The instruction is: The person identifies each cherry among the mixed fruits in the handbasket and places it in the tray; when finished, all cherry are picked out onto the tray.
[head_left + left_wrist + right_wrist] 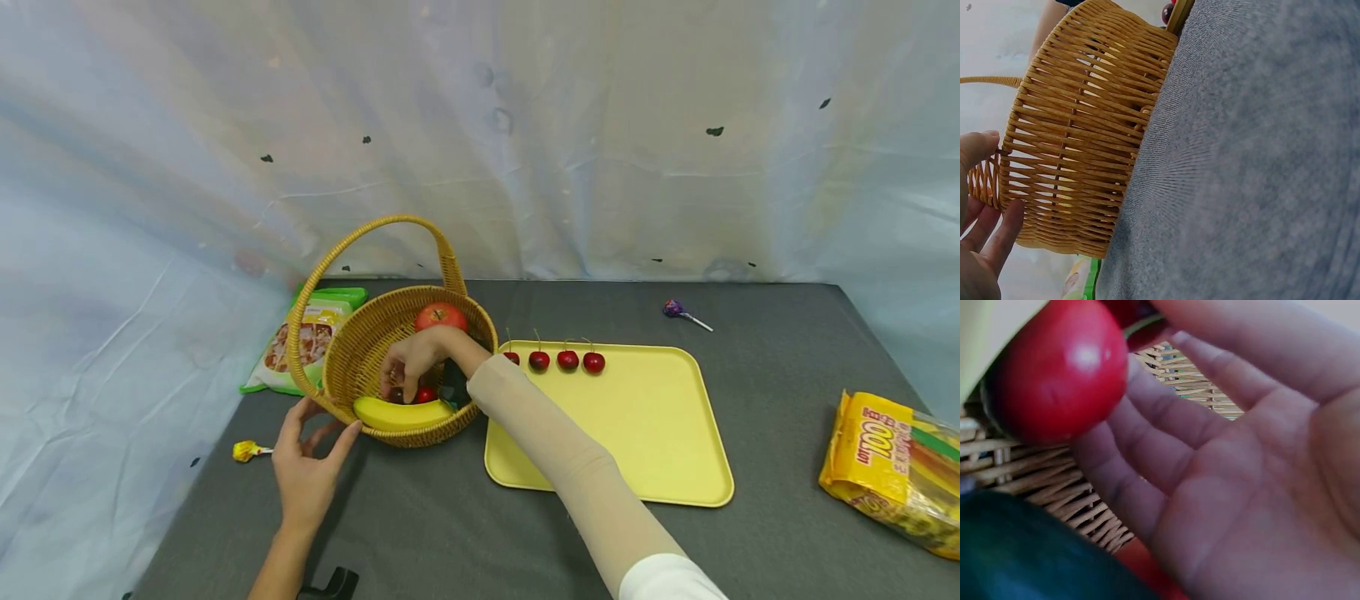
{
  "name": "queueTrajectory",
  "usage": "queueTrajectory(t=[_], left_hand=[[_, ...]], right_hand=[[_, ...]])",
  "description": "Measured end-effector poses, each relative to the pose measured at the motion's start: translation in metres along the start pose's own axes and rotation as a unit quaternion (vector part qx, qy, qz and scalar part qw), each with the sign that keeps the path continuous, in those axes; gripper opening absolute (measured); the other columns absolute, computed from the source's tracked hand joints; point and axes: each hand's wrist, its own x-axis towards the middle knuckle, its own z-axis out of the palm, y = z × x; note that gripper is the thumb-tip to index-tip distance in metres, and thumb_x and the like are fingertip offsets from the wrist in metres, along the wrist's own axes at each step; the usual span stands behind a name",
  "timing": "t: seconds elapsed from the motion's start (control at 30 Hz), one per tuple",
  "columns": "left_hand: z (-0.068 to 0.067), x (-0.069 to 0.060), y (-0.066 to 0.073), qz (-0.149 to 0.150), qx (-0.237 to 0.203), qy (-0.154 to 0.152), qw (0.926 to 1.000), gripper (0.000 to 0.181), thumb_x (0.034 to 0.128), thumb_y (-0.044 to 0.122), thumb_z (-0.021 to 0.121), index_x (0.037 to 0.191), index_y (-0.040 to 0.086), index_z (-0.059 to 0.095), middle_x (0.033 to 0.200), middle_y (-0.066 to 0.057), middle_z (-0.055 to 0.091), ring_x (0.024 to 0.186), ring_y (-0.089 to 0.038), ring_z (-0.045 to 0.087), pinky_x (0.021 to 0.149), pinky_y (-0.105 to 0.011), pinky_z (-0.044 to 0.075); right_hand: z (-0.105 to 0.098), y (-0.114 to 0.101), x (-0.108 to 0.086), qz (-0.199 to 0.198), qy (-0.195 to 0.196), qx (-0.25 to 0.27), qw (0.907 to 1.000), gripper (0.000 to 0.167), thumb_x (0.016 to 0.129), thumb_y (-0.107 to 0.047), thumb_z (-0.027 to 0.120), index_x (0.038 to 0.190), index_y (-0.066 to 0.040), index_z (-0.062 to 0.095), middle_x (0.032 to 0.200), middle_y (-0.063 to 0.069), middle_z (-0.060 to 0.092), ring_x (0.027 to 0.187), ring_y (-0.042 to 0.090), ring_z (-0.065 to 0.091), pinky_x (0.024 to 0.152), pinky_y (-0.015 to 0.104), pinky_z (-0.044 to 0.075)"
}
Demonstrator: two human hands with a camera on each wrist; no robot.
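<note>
A wicker basket with an arched handle stands on the dark cloth. My left hand grips its near left rim by the foot of the handle, thumb on one side and fingers on the other in the left wrist view. Inside the basket, my right hand curls its fingers and thumb at a dark cherry. Close beside it is a brighter red cherry. A banana lies along the near side, a red tomato-like fruit at the back. A dark green rounded thing is partly hidden by my right arm.
Right of the basket lies a yellow tray, several stemmed cherries along its far edge. A green-and-white bag lies behind the basket. Lollipops, one yellow and one purple, and a yellow bread package lie farther out.
</note>
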Motion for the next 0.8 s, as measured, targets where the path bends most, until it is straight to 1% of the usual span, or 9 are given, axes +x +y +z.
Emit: queueTrajectory(t=[0.07,0.17,0.23,0.3,0.37,0.47,0.6,0.7,0.8], left_hand=[[0.000,0.001,0.004,0.002,0.001,-0.002,1.0000,0.066,0.0705,-0.028,0.073,0.132,-0.015,0.053,0.115,-0.036,0.054,0.110,-0.017,0.056,0.084,-0.018,0.057],[0.000,0.002,0.010,0.003,0.002,-0.003,1.0000,0.064,0.0710,-0.028,0.072,0.131,-0.016,0.053,0.114,-0.037,0.054,0.110,-0.017,0.056,0.085,-0.019,0.058],[0.000,0.003,0.010,0.003,0.001,-0.003,1.0000,0.064,0.0710,-0.028,0.072,0.131,-0.017,0.053,0.114,-0.037,0.054,0.110,-0.018,0.057,0.085,-0.019,0.058],[0.000,0.003,0.011,0.004,-0.002,-0.003,1.0000,0.064,0.0712,-0.028,0.071,0.131,-0.017,0.053,0.114,-0.037,0.053,0.110,-0.020,0.057,0.085,-0.019,0.058],[0.000,0.004,0.011,0.006,-0.004,-0.003,1.0000,0.063,0.0712,-0.029,0.071,0.130,-0.017,0.053,0.114,-0.038,0.053,0.109,-0.024,0.057,0.085,-0.019,0.058],[0.000,0.004,0.010,0.010,-0.010,-0.004,0.9999,0.062,0.0717,-0.029,0.071,0.130,-0.017,0.053,0.113,-0.038,0.052,0.109,-0.029,0.056,0.085,-0.020,0.058],[-0.003,0.002,0.001,0.007,-0.013,0.001,0.9999,0.063,0.0707,-0.029,0.072,0.130,-0.017,0.053,0.114,-0.037,0.052,0.109,-0.027,0.056,0.085,-0.020,0.058],[-0.005,-0.001,-0.010,-0.001,-0.013,0.005,0.9999,0.067,0.0691,-0.029,0.073,0.132,-0.015,0.053,0.115,-0.035,0.054,0.111,-0.023,0.056,0.084,-0.019,0.058],[-0.007,-0.002,-0.018,-0.009,-0.010,0.003,0.9999,0.070,0.0695,-0.028,0.074,0.134,-0.011,0.054,0.118,-0.031,0.055,0.112,-0.021,0.056,0.084,-0.018,0.058]], right_hand=[[0.000,0.000,-0.001,-0.014,0.007,0.007,0.9999,0.033,0.090,0.002,0.069,0.123,-0.002,0.066,0.105,0.006,0.065,0.082,0.015,0.052,0.072,0.030,0.050],[-0.001,0.002,-0.002,-0.050,0.031,0.035,0.9976,0.031,0.091,0.004,0.065,0.122,0.004,0.063,0.094,0.008,0.063,0.076,0.019,0.049,0.069,0.035,0.047],[-0.004,0.004,-0.004,-0.078,0.050,0.060,0.9939,0.031,0.091,0.004,0.063,0.122,0.008,0.059,0.090,0.010,0.061,0.075,0.024,0.048,0.070,0.040,0.047],[-0.007,0.004,-0.009,-0.108,0.067,0.083,0.9885,0.030,0.092,0.005,0.061,0.121,0.010,0.057,0.090,0.012,0.060,0.078,0.031,0.046,0.073,0.046,0.046],[-0.011,0.004,-0.016,-0.136,0.086,0.094,0.9824,0.029,0.092,0.004,0.062,0.120,0.008,0.058,0.094,0.013,0.061,0.082,0.033,0.048,0.078,0.050,0.048],[-0.016,0.001,-0.033,-0.167,0.126,0.095,0.9732,0.027,0.094,0.000,0.064,0.120,0.002,0.060,0.100,0.012,0.062,0.087,0.031,0.052,0.083,0.048,0.051],[-0.020,-0.002,-0.060,-0.193,0.186,0.086,0.9597,0.030,0.094,-0.008,0.070,0.122,-0.003,0.062,0.110,0.011,0.063,0.094,0.022,0.056,0.086,0.035,0.054],[-0.020,-0.001,-0.086,-0.208,0.214,0.083,0.9509,0.033,0.092,-0.007,0.072,0.123,0.000,0.062,0.118,0.017,0.062,0.098,0.025,0.057,0.087,0.033,0.054],[-0.013,0.006,-0.119,-0.210,0.236,0.084,0.9452,0.036,0.091,-0.004,0.072,0.125,0.004,0.062,0.125,0.025,0.058,0.099,0.029,0.059,0.087,0.037,0.056]])
